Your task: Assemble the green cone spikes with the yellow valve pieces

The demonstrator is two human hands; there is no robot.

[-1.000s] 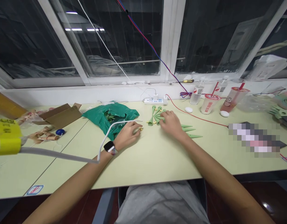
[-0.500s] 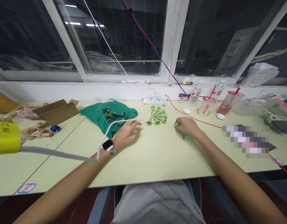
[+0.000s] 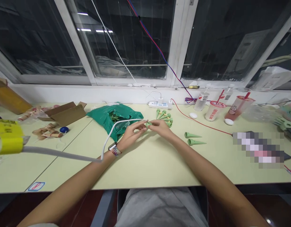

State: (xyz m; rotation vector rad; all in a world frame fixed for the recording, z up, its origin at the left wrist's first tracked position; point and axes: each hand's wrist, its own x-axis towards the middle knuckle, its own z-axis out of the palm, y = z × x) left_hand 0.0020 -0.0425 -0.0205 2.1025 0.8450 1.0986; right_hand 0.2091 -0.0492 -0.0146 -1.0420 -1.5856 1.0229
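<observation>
My left hand and my right hand meet at their fingertips above the pale green table. My right hand grips a green plastic cone, its narrow end toward my left fingers. My left fingers pinch a small yellow piece, mostly hidden by them. Just beyond the hands lies a cluster of green cones with yellow caps. To the right, two loose green cones rest apart on the table. A green plastic bag holding green parts sits beyond my left hand, and a white cable crosses above my left wrist.
A white power strip stands at the back, with a red cable running right. Bottles and cups stand further right. A flattened cardboard box, wooden pieces and a blue round object lie at the left.
My right hand has moved left with a green cone and now meets my left hand. The view has shifted slightly, and my left hand has stayed near the same place.
</observation>
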